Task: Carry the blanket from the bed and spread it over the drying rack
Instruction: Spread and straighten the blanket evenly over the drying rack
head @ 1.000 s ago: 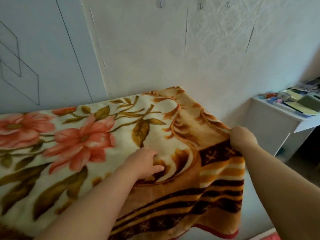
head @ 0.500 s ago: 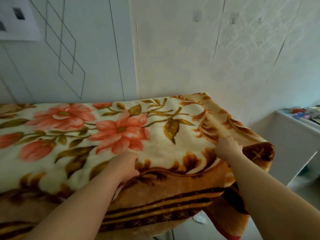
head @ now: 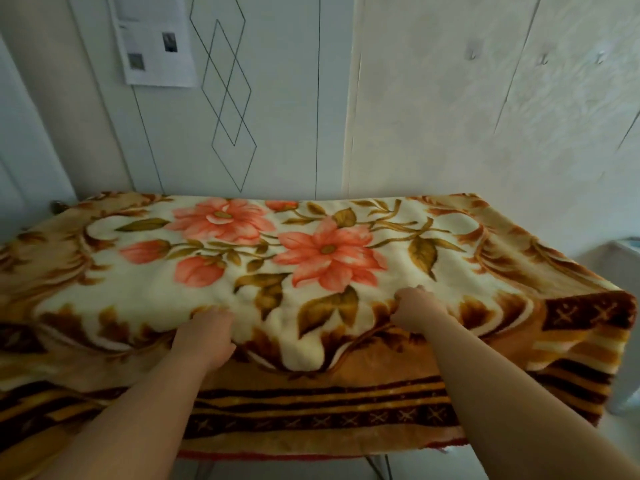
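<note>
the blanket [head: 311, 251] lies draped over the hidden drying rack, its striped border hanging off the near side. the left hand [head: 204, 337] and right hand [head: 417, 311] each seem to pinch a fold of pile by that edge. pulling both evenly nearward and apart should flatten the ridge between them.

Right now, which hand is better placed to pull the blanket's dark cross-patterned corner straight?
The right hand, probably. It grips the blanket nearer that corner, on the same side; the left hand grips further off and would have to cross over.
</note>
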